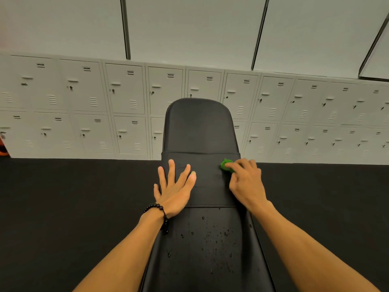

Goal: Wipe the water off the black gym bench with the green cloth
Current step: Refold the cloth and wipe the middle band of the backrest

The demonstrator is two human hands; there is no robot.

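Note:
The black gym bench [199, 127] runs from the bottom of the view up the middle, its backrest raised at the far end. Water drops [210, 234] bead on the near seat pad. My left hand [174, 189] lies flat with spread fingers on the bench's left side, a black bead bracelet on its wrist. My right hand [246, 182] grips a bunched green cloth [226, 165] against the right side of the middle pad; most of the cloth is hidden under the fingers.
Black rubber floor [73, 207] spreads on both sides of the bench. Two rows of grey lockers [94, 106] line the wall behind it. An orange object [3, 144] shows at the far left edge.

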